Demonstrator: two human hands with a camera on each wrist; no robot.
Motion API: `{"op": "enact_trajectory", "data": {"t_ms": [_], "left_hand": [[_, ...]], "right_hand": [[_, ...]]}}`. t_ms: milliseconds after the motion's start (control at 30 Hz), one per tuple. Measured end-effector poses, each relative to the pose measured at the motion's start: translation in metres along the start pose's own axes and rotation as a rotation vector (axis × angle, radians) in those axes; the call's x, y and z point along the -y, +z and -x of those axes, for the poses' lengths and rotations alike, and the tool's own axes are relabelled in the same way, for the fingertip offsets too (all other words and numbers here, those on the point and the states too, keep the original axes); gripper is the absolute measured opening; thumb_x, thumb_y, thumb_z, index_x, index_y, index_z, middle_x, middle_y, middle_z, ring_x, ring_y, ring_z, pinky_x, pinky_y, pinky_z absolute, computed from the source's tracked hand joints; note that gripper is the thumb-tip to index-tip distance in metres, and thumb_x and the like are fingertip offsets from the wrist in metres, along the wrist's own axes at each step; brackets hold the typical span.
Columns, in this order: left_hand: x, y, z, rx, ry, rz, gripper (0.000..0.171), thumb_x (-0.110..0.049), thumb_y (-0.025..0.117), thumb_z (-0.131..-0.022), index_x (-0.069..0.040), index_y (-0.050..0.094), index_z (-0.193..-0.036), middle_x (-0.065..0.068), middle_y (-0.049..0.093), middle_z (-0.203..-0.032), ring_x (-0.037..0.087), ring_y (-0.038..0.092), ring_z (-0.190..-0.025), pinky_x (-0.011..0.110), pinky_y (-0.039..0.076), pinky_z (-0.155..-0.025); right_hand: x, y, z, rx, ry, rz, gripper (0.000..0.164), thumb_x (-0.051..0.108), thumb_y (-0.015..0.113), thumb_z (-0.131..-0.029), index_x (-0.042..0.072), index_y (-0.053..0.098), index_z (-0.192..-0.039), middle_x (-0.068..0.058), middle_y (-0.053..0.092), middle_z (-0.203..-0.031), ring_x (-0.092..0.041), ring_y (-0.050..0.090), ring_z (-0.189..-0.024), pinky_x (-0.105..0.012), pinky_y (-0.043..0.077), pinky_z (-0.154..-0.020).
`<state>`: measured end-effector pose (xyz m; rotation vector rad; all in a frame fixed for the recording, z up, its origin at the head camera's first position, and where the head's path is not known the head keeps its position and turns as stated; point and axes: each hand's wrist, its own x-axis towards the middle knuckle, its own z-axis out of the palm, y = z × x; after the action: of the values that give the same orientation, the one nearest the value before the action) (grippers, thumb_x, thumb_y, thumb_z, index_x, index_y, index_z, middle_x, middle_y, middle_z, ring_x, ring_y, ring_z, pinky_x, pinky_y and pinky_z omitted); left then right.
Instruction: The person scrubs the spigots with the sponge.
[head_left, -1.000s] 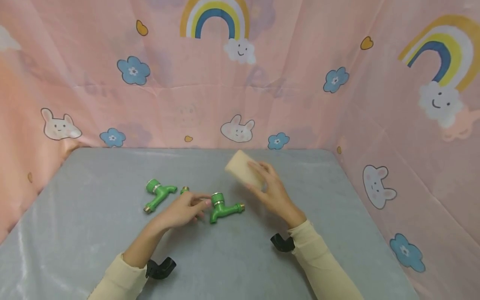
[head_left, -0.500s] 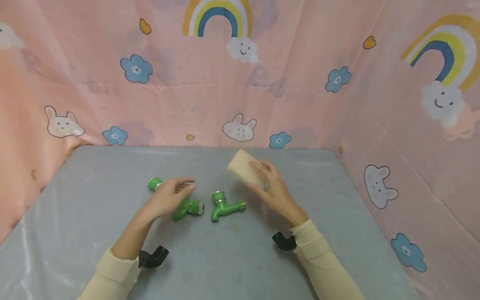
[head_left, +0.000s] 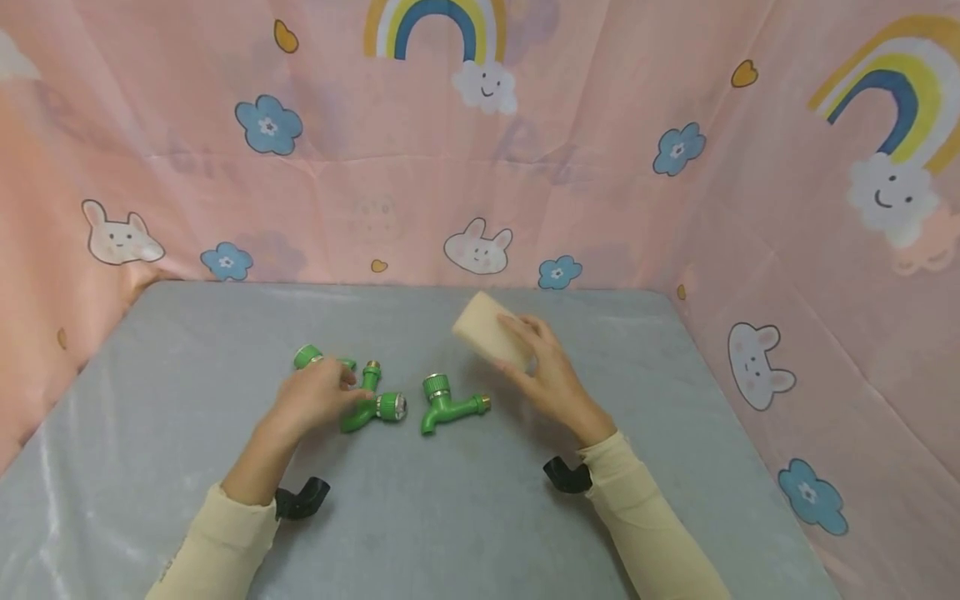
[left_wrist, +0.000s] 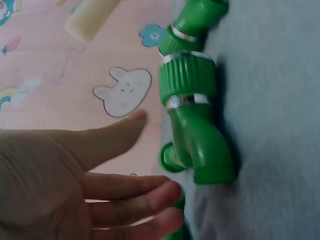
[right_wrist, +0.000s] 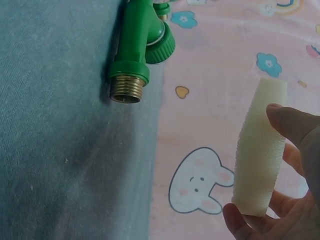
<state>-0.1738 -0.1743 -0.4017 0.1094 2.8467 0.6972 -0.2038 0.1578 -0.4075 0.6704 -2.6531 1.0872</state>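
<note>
My right hand (head_left: 551,379) grips a cream-coloured sponge (head_left: 483,327) raised above the table. In the right wrist view, thumb and fingers squeeze the sponge (right_wrist: 260,150) at its edges. Three green taps with ribbed knobs lie on the cloth. The right tap (head_left: 450,410) shows its brass thread toward my right hand. Over the left tap (head_left: 306,356), partly covering it, is my left hand (head_left: 311,396), its fingers loosely bent. The middle tap (head_left: 390,407) lies just right of that hand. In the left wrist view, thumb and fingers stand apart beside the middle tap (left_wrist: 200,135), with nothing between them.
A grey cloth (head_left: 465,517) covers the table. Pink printed curtains (head_left: 585,192) hang behind it and along both sides. A black bent piece (head_left: 303,498) sits at my left wrist, and another black piece (head_left: 567,475) at the right cuff.
My left hand has moved left, from beside the right tap, across the middle tap to the left tap. The right hand keeps holding the sponge in nearly the same place.
</note>
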Motion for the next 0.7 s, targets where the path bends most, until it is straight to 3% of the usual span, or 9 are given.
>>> {"op": "enact_trajectory", "data": {"t_ms": [100,167,200,333,433,533,700], "left_hand": [[0.003,0.003,0.000,0.048,0.009,-0.063,0.037,-0.040,0.078,-0.087,-0.006,0.073,-0.072,-0.001,0.061,-0.064,0.013,0.051,-0.060,0.027,0.037,-0.050],[0.004,0.005,0.000,0.077,0.022,-0.067,0.040,-0.038,0.079,-0.086,-0.011,0.065,-0.061,-0.006,0.045,-0.054,0.010,0.040,-0.054,0.025,0.028,-0.048],[0.005,0.006,0.000,0.080,0.030,-0.067,0.040,-0.037,0.080,-0.086,-0.012,0.064,-0.060,-0.007,0.044,-0.053,0.010,0.039,-0.053,0.024,0.028,-0.048],[0.006,0.008,-0.003,0.073,0.038,-0.048,0.032,-0.029,0.081,-0.086,-0.010,0.065,-0.066,-0.006,0.046,-0.056,0.011,0.042,-0.056,0.025,0.030,-0.050],[0.008,0.009,-0.006,0.095,0.048,-0.012,0.023,-0.025,0.078,-0.088,-0.004,0.070,-0.086,-0.001,0.054,-0.066,0.014,0.049,-0.062,0.027,0.037,-0.054],[0.010,0.013,-0.007,0.126,0.089,0.039,0.027,-0.021,0.076,-0.091,0.000,0.065,-0.105,0.007,0.063,-0.085,0.018,0.056,-0.075,0.033,0.048,-0.065],[0.013,0.018,-0.010,0.152,0.145,0.113,0.027,-0.015,0.074,-0.092,-0.003,0.055,-0.107,0.014,0.064,-0.103,0.021,0.058,-0.088,0.037,0.051,-0.076]], "right_hand": [[0.000,0.000,0.000,0.006,0.009,0.006,0.064,0.018,0.076,-0.092,0.014,0.048,-0.150,-0.022,0.046,-0.145,-0.040,0.053,-0.125,-0.058,0.052,-0.099],[0.000,0.001,0.000,0.016,0.013,0.006,0.064,0.019,0.076,-0.092,0.014,0.048,-0.150,-0.022,0.046,-0.145,-0.040,0.053,-0.125,-0.058,0.051,-0.099],[0.000,0.001,0.000,0.021,0.011,0.004,0.064,0.018,0.076,-0.092,0.014,0.048,-0.150,-0.022,0.046,-0.145,-0.040,0.053,-0.125,-0.058,0.051,-0.099],[0.002,0.002,-0.003,0.029,0.000,0.002,0.064,0.018,0.076,-0.092,0.013,0.049,-0.150,-0.022,0.047,-0.144,-0.040,0.052,-0.125,-0.058,0.051,-0.100],[0.002,0.002,-0.003,0.026,-0.003,0.002,0.064,0.017,0.076,-0.092,0.013,0.049,-0.150,-0.022,0.048,-0.144,-0.040,0.052,-0.125,-0.058,0.051,-0.101],[0.001,0.002,-0.001,0.025,-0.002,0.001,0.064,0.016,0.076,-0.092,0.013,0.049,-0.150,-0.022,0.048,-0.143,-0.040,0.052,-0.126,-0.058,0.050,-0.102],[0.000,0.003,0.001,0.026,-0.004,0.010,0.064,0.018,0.076,-0.092,0.012,0.049,-0.150,-0.022,0.047,-0.145,-0.040,0.052,-0.128,-0.059,0.050,-0.101]]}}
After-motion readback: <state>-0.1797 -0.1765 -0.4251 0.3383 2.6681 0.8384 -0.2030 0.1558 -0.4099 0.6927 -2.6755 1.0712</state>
